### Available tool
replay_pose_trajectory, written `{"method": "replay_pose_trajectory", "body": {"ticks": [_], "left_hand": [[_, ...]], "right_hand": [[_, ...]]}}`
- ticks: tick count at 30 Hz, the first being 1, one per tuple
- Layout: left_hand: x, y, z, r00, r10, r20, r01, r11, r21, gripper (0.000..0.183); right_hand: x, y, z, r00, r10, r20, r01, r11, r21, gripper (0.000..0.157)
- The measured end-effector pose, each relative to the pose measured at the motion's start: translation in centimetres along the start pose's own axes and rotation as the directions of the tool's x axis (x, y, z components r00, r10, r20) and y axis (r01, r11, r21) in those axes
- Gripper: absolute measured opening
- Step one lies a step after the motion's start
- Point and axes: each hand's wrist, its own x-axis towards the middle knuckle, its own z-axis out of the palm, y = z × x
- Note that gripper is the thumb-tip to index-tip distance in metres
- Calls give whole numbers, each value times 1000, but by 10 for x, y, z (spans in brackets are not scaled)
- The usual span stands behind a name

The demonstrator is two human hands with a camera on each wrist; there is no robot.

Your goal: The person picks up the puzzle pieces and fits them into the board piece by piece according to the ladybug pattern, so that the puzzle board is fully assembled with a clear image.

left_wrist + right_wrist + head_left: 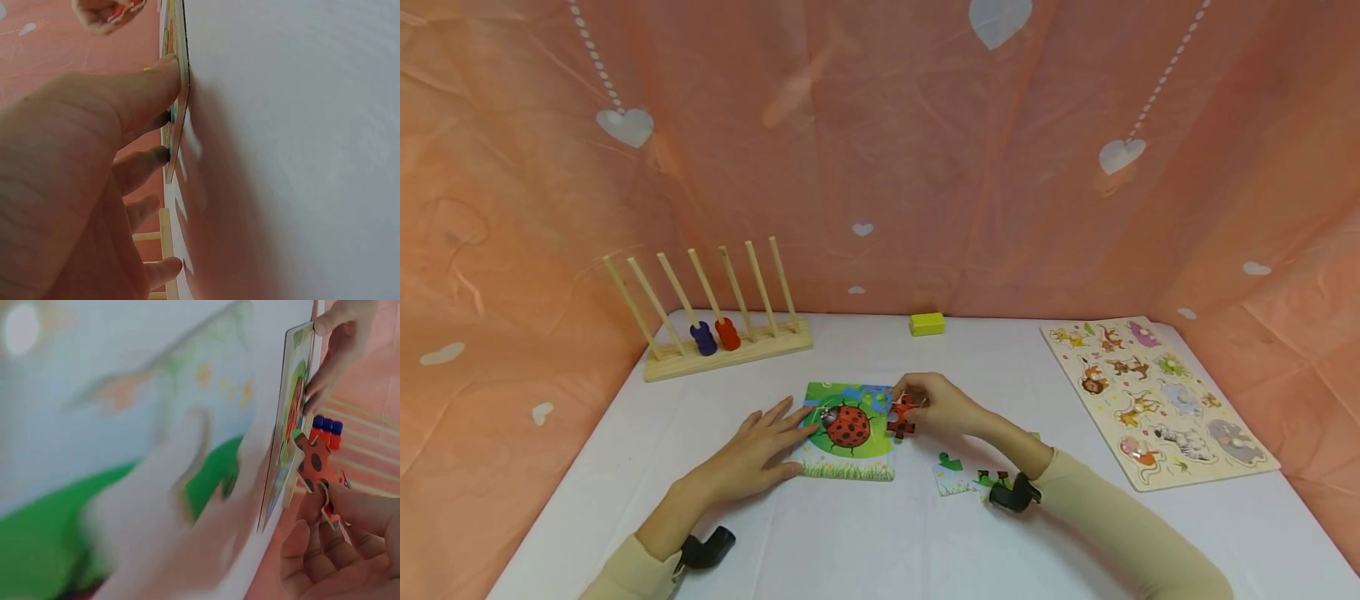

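Observation:
A square picture board with a ladybug on green and blue lies in the middle of the table. Fingertips of my left hand rest on its left side, the fingers spread and fairly straight; the left wrist view has the thumb against the board's edge. At the board's right edge, my right hand pinches a red, black-spotted jigsaw piece between thumb and fingers, held off the table. Loose jigsaw pieces in green and pale blue lie below the right forearm, which partly hides them.
A wooden peg rack with blue beads and red beads stands at the back left. A yellow block sits at the back edge. On the right lies a wooden animal puzzle board. Orange curtains enclose the table.

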Motion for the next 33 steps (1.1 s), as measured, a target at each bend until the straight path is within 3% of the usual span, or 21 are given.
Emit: {"method": "replay_pose_trajectory", "body": {"ticks": [12,17,23,28,33], "left_hand": [[1,-1,1,1000,6,-6,-6,1000,3,58],[1,-1,2,1000,7,-4,-7,1000,2,57],[1,-1,2,1000,10,-3,-10,1000,6,57],[-1,-1,2,1000,14,-11,-14,1000,7,57],[-2,-2,3,1000,19,-17,-18,1000,4,56]], "right_hand": [[42,-14,38,1000,-7,6,7,1000,4,19],[47,-17,49,1000,-17,-21,14,992,-126,21],[44,-23,56,1000,9,12,-4,919,-394,37],[42,-27,59,1000,-11,26,23,854,-519,47],[43,-29,60,999,-10,49,34,852,-522,48]]}}
